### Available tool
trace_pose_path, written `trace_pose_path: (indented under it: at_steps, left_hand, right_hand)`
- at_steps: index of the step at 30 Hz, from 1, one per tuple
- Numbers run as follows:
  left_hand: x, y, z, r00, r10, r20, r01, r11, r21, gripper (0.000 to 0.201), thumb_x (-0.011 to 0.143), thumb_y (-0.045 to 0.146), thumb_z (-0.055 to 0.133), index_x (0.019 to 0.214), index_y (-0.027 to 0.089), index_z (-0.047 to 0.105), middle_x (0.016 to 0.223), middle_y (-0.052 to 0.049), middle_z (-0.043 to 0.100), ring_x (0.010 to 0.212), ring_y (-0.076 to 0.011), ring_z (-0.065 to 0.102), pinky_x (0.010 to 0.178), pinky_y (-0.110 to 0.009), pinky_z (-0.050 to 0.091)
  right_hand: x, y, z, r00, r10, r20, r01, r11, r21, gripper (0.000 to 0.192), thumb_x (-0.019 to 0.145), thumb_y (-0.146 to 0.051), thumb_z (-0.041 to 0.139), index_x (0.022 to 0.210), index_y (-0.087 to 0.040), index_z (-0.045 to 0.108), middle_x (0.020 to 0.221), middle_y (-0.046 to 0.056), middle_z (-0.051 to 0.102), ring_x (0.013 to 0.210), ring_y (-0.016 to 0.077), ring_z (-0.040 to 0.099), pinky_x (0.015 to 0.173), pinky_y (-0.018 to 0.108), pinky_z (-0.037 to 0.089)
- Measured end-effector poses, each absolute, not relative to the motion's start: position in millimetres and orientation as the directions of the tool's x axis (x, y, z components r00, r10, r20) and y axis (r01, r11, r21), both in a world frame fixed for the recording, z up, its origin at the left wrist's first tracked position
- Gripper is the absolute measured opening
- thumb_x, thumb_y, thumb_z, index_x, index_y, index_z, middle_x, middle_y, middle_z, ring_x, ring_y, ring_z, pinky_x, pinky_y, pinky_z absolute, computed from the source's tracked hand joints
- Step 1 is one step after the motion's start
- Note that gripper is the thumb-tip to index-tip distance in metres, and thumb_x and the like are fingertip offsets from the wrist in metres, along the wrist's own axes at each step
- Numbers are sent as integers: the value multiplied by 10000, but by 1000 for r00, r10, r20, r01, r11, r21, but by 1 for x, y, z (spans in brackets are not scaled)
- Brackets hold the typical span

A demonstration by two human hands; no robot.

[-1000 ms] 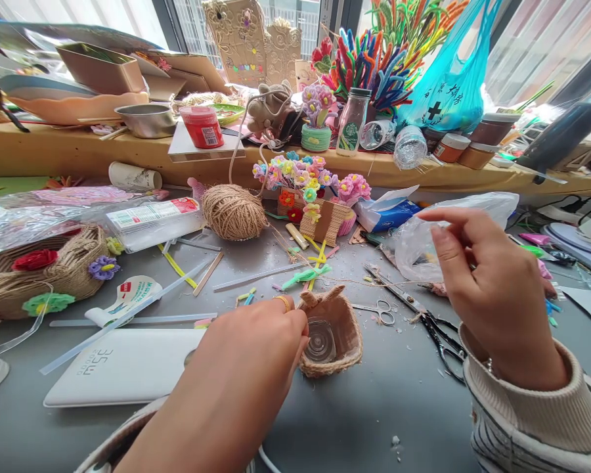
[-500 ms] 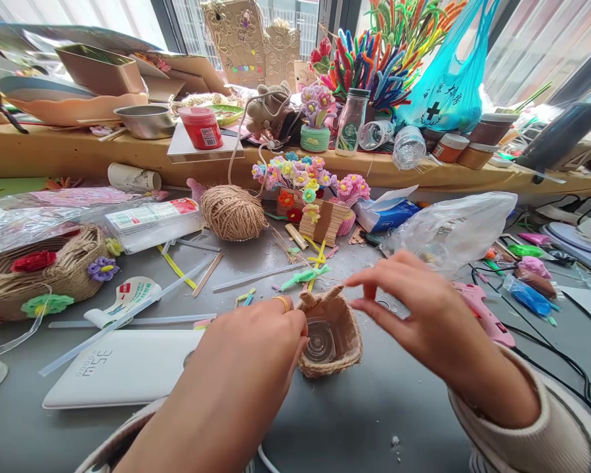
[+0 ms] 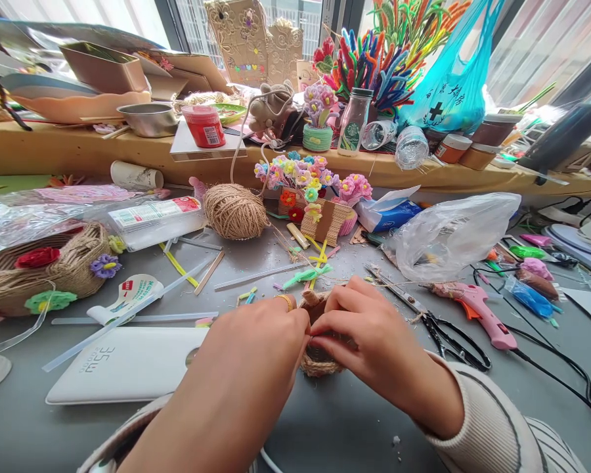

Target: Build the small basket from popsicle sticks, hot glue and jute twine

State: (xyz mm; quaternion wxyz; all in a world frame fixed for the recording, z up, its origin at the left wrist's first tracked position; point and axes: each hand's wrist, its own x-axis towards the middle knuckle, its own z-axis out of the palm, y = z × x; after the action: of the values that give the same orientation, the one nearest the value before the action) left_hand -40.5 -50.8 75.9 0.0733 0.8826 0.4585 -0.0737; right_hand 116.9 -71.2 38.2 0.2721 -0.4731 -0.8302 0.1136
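A small twine-wrapped container (image 3: 320, 369) stands on the grey table in front of me, its near rim showing below my fingers. My left hand (image 3: 256, 348), with a ring on one finger, is closed at the container's left wall. Reaching over the opening, my right hand (image 3: 369, 335) has thumb and fingers pinched together against my left fingertips. Whatever lies in that pinch is hidden. Much of the container's inside is covered by my right hand. Black-handled scissors (image 3: 456, 341) and a pink glue gun (image 3: 485, 312) lie right of my right hand.
A ball of twine (image 3: 235, 211) sits behind the container, beside colourful flowers (image 3: 300, 177). Clear glue sticks (image 3: 132, 320) and a white power bank (image 3: 123, 364) lie to the left. A clear plastic bag (image 3: 453, 233) is at the back right.
My right hand has moved left and down from beside the container to over its opening, meeting my left fingertips. The scissors have come into view. My left hand stays at the container's left side.
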Motion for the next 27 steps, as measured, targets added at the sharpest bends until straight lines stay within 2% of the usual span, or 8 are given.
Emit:
trace_pose_path:
  at_steps: [21, 27]
  left_hand:
    - [-40, -51, 73, 592, 792, -151, 804, -593, 42, 218, 749, 78, 419, 694, 240, 555, 706, -8, 621, 610, -231, 602, 496, -298, 342]
    - [-45, -53, 75, 551, 819, -159, 834, -545, 83, 201, 766, 101, 408, 776, 256, 535, 721, 15, 628, 626, -231, 613, 508, -300, 349]
  right_hand:
    - [115, -72, 35, -390, 842, 373, 718, 532, -449, 119, 780, -223, 558, 733, -195, 664, 698, -4, 560, 720, 130, 392, 649, 286, 298]
    - [115, -72, 36, -393, 849, 353, 713, 524, -466, 117, 779, -209, 558, 722, -190, 660, 705, -1, 561, 727, 129, 388, 663, 285, 307]
